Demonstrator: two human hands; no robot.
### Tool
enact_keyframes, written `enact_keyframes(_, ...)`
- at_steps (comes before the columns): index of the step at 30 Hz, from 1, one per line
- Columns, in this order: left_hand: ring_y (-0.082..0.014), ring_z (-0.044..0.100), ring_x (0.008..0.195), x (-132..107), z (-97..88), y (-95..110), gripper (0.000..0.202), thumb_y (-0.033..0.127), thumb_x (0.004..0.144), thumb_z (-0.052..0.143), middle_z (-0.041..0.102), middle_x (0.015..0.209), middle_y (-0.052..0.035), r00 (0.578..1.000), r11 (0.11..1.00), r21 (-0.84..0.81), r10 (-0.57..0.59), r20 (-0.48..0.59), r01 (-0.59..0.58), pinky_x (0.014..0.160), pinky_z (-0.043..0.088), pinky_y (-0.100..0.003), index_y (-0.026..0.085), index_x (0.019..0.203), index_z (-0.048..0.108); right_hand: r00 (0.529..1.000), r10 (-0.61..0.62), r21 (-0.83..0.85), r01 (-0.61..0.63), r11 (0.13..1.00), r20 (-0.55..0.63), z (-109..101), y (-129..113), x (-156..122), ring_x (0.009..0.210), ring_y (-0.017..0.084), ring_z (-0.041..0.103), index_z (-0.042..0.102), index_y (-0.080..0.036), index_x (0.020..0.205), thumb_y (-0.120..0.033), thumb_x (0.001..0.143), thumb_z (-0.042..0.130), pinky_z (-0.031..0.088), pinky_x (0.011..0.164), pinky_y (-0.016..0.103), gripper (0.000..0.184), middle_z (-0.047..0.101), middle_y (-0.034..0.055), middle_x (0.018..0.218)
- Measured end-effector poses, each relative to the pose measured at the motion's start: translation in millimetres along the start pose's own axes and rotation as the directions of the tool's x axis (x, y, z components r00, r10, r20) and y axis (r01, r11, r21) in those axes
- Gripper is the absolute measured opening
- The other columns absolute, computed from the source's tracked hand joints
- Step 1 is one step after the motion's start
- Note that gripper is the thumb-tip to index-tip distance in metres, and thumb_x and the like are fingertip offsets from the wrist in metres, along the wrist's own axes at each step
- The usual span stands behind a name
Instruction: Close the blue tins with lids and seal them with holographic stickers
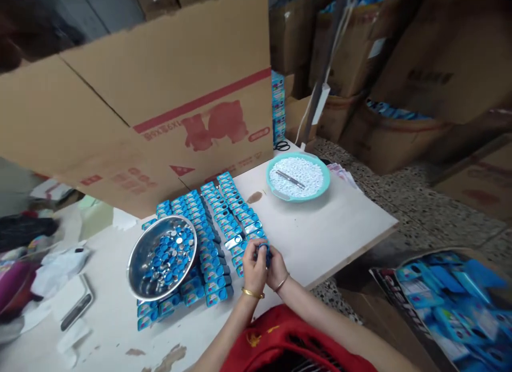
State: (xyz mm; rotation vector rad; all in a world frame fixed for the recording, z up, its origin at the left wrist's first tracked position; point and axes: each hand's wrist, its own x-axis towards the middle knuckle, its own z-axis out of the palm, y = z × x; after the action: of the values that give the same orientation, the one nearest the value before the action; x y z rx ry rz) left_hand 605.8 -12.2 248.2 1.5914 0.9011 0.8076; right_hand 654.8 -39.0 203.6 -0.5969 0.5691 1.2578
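My left hand [253, 266] and my right hand [276, 265] meet at the near edge of the white table [340, 223], both closed round one small blue piece [264, 250]. Rows of blue packaged items [218, 228] lie flat on the table just beyond my fingers. A steel bowl [138, 268] holding several blue and silver round caps sits on those rows to the left of my hands. A teal bowl [296, 177] of small white pellets, with a metal tool lying in it, stands further back to the right.
A large cardboard box flap [140, 95] rises behind the table. A phone [76, 310] and white cloths lie at the left. A box of blue packs [448, 302] sits on the floor at the right, with stacked cartons [400, 68] behind. Scissors [282, 146] lie by the back edge.
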Motion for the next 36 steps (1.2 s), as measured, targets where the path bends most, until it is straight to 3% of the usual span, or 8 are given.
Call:
enact_keyframes(2, -0.0184, 0.060, 0.083, 12.9, -15.6, -13.4, 0.018, 0.033, 0.082, 0.056, 0.065, 0.084, -0.0057, 1.000, 1.000, 0.013, -0.019, -0.014, 0.019, 0.079, 0.046, -0.030, 0.019, 0.083, 0.067, 0.999, 0.035, -0.069, -0.035, 0.997, -0.002, -0.3, -1.4, 6.4, 0.047, 0.011, 0.052, 0.060, -0.017, 0.073, -0.029, 0.077, 0.058, 0.038, 0.039, 0.019, 0.012, 0.060, -0.0010, 0.059)
enact_keyframes(6, -0.0138, 0.055, 0.064, 54.3, -44.8, -49.8, 0.022, 0.036, 0.073, 0.063, 0.060, 0.071, -0.0016, 0.972, 0.976, 0.010, -0.215, -0.099, 0.217, 0.063, 0.045, -0.025, 0.017, 0.084, 0.064, 0.988, 0.133, -0.192, -0.116, 0.975, 0.081, 5.3, -21.8, 20.0, 0.044, 0.009, 0.049, 0.059, -0.016, 0.079, -0.035, 0.077, 0.063, 0.025, 0.033, 0.016, 0.019, 0.060, -0.0001, 0.062)
enact_keyframes(11, -0.0121, 0.051, 0.060, 123.1, -71.8, -87.1, 0.016, 0.032, 0.070, 0.061, 0.053, 0.063, 0.0016, 0.903, 0.863, 0.302, -0.324, -0.282, 0.404, 0.060, 0.042, -0.023, 0.018, 0.070, 0.052, 0.971, 0.216, -0.328, -0.170, 0.929, 0.108, 16.4, -60.4, 43.6, 0.045, 0.008, 0.049, 0.060, -0.016, 0.085, -0.039, 0.075, 0.069, 0.025, 0.034, 0.014, 0.027, 0.061, 0.0007, 0.068)
enact_keyframes(16, -0.0139, 0.052, 0.066, 183.6, -80.2, -105.7, 0.010, 0.024, 0.072, 0.058, 0.057, 0.066, -0.0001, 0.865, 0.685, 0.531, -0.371, -0.337, 0.500, 0.065, 0.040, -0.024, 0.019, 0.068, 0.051, 0.955, 0.284, -0.435, -0.222, 0.872, 0.081, 26.5, -87.0, 74.7, 0.043, 0.006, 0.047, 0.060, -0.016, 0.090, -0.041, 0.077, 0.070, 0.024, 0.033, 0.013, 0.030, 0.060, 0.0000, 0.068)
enact_keyframes(25, -0.0215, 0.061, 0.079, 234.7, -78.4, -120.9, 0.018, 0.027, 0.069, 0.069, 0.064, 0.073, -0.0064, 0.752, 0.329, 0.780, -0.606, -0.258, 0.532, 0.069, 0.039, -0.028, 0.019, 0.063, 0.054, 0.934, 0.349, -0.502, -0.265, 0.823, 0.080, 42.8, -96.0, 118.1, 0.041, 0.006, 0.046, 0.060, -0.015, 0.084, -0.044, 0.078, 0.068, 0.025, 0.033, 0.015, 0.030, 0.061, 0.0001, 0.067)
enact_keyframes(31, -0.0279, 0.063, 0.090, 242.5, -83.4, -119.4, 0.030, 0.048, 0.077, 0.065, 0.068, 0.084, -0.0128, 0.701, 0.110, 0.920, -0.683, -0.205, 0.377, 0.071, 0.042, -0.031, 0.018, 0.070, 0.062, 0.927, 0.358, -0.507, -0.257, 0.823, 0.110, 50.3, -92.1, 138.9, 0.041, 0.006, 0.045, 0.062, -0.015, 0.089, -0.045, 0.080, 0.066, 0.025, 0.033, 0.015, 0.031, 0.061, -0.0004, 0.067)
enact_keyframes(33, -0.0256, 0.063, 0.087, 234.6, -80.4, -115.9, 0.026, 0.044, 0.079, 0.063, 0.067, 0.082, -0.0108, 0.754, 0.170, 0.916, -0.631, -0.183, 0.364, 0.071, 0.043, -0.030, 0.018, 0.074, 0.062, 0.920, 0.372, -0.518, -0.262, 0.814, 0.120, 50.9, -89.4, 144.2, 0.042, 0.006, 0.045, 0.062, -0.016, 0.090, -0.047, 0.078, 0.069, 0.025, 0.033, 0.015, 0.034, 0.061, -0.0004, 0.067)
enact_keyframes(36, -0.0185, 0.061, 0.078, 210.7, -69.3, -107.6, 0.019, 0.036, 0.082, 0.061, 0.065, 0.082, -0.0055, 0.887, 0.542, 0.776, -0.460, -0.047, 0.322, 0.070, 0.044, -0.027, 0.019, 0.090, 0.063, 0.920, 0.377, -0.545, -0.263, 0.796, 0.106, 52.1, -84.1, 149.8, 0.041, 0.005, 0.045, 0.062, -0.016, 0.088, -0.050, 0.076, 0.071, 0.026, 0.032, 0.015, 0.037, 0.060, -0.0008, 0.066)
